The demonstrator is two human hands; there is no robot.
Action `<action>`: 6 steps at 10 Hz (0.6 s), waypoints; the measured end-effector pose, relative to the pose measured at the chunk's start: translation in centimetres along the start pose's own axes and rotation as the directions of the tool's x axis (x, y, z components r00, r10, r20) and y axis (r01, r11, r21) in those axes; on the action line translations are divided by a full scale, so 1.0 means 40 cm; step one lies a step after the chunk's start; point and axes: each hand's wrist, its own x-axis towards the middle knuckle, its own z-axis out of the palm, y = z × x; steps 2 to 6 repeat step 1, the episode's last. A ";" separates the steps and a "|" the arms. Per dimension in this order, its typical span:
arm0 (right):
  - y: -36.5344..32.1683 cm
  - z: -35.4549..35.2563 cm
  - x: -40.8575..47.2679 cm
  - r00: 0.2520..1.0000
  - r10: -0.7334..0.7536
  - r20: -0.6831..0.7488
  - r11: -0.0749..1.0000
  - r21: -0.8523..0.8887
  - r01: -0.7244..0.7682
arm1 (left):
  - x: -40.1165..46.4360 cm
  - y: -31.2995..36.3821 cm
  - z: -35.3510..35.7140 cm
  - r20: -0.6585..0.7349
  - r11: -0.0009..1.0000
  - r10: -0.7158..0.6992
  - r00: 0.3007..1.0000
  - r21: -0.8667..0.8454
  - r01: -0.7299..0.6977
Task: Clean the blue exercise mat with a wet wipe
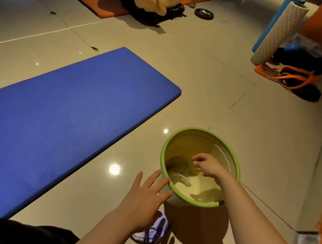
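- Lying flat on the glossy beige tiled floor, the long blue rectangular padded exercise mat has a smooth, matte skin and squared edges; its long axis runs from the near left to a far-right end, whose corner points toward the middle of the scene.
- Just right of the mat's near stretch stands a round wastebasket with a lime-green rim and pale slotted plastic wall, with crumpled whitish wipes lying at its bottom.
- The right hand hangs inside the basket's mouth, fingers loosely curled downward; I cannot tell whether it holds anything.
- The left hand is spread with straight fingers, holding nothing, its fingertips touching the basket's near-left rim and outer wall.
- A white and purple packet with printed lettering lies on the floor below the left hand.
- Far off, a person sits cross-legged on an orange flat mat.
- At the far right lean a rolled ribbed cream mat and a blue foam roll, with orange straps on the floor near them.
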 end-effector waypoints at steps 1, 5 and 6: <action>0.000 -0.011 -0.050 0.985 -0.119 -0.123 0.978 0.155 0.138 | -0.013 0.006 -0.028 -0.087 0.998 -0.004 0.996 -0.067 -0.002; 0.000 -0.011 -0.050 0.985 -0.119 -0.123 0.978 0.155 0.138 | -0.013 0.006 -0.028 -0.087 0.998 -0.004 0.996 -0.067 -0.002; 0.000 -0.011 -0.050 0.985 -0.119 -0.123 0.978 0.155 0.138 | -0.013 0.006 -0.028 -0.087 0.998 -0.004 0.996 -0.067 -0.002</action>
